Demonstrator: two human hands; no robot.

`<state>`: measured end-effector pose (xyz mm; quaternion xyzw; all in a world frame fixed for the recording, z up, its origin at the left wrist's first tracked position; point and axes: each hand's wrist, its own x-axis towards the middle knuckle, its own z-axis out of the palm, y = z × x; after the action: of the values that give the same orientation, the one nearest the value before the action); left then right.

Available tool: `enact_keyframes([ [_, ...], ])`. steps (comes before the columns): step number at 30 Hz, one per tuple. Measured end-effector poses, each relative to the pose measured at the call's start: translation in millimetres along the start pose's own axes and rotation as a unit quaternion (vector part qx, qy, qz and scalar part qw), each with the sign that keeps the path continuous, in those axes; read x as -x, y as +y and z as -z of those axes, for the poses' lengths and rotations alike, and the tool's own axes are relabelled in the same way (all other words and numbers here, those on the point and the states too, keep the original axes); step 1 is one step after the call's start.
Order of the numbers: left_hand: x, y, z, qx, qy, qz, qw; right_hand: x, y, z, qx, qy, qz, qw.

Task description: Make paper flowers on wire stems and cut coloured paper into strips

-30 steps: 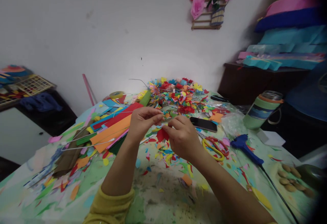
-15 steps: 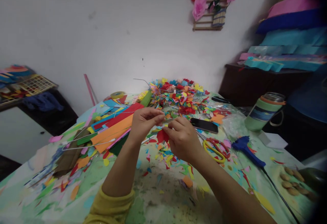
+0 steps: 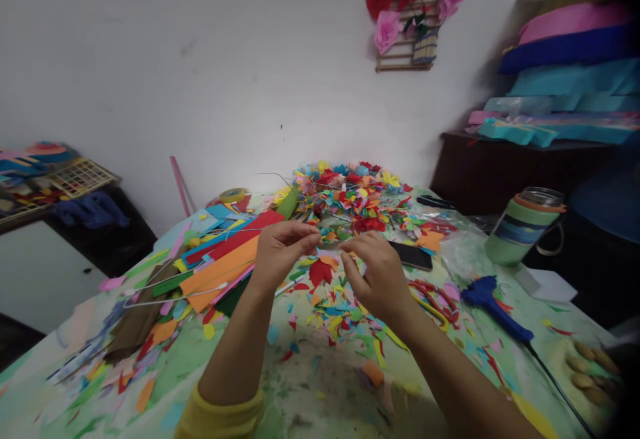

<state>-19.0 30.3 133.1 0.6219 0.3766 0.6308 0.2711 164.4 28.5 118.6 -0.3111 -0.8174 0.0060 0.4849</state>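
My left hand and my right hand are raised side by side over the middle of the table. Both pinch a thin wire that runs between their fingertips. A red paper flower hangs from the wire between the hands, with a small orange piece beside it. Bright paper scraps lie on the table right under the hands.
A heap of small paper flowers lies behind the hands. Coloured paper strips lie to the left. A black phone, scissors, a blue glue gun and a striped jar are on the right.
My right hand has moved a little to the right, away from my left hand. The red flower now shows in the gap between them. The view has tilted slightly.
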Motion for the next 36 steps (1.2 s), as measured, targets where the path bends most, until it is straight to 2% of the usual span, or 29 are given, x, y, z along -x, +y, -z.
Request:
enact_keyframes([
  [5,-1.1,5.0,5.8,-0.039,0.023,-0.015,0.999,-3.4,19.4,11.3,0.033,0.081,-0.058,0.994],
  [9,-4.7,6.2,20.4,-0.085,0.083,-0.065,0.991,-6.9,36.5,26.5,0.049,0.134,-0.061,0.988],
  [14,-8.7,5.8,37.6,-0.127,0.138,-0.087,0.978,-9.4,45.4,26.8,0.059,0.133,-0.040,0.989],
  [18,-11.5,5.0,42.3,-0.114,0.170,-0.114,0.972,-5.9,55.2,1.0,0.056,0.065,-0.032,0.996],
  [22,-11.7,6.6,42.5,-0.113,0.183,-0.119,0.969,2.1,66.3,-34.3,0.090,-0.064,-0.050,0.993],
  [28,-9.3,9.7,43.3,-0.115,0.171,-0.116,0.972,20.5,73.2,-71.6,0.153,-0.251,-0.083,0.952],
  [31,-8.8,9.3,43.9,-0.111,0.168,-0.110,0.973,31.5,77.0,-84.3,0.172,-0.288,-0.103,0.936],
  [36,-8.4,9.2,43.4,-0.111,0.169,-0.114,0.973,43.6,83.1,-96.1,0.180,-0.304,-0.091,0.931],
])
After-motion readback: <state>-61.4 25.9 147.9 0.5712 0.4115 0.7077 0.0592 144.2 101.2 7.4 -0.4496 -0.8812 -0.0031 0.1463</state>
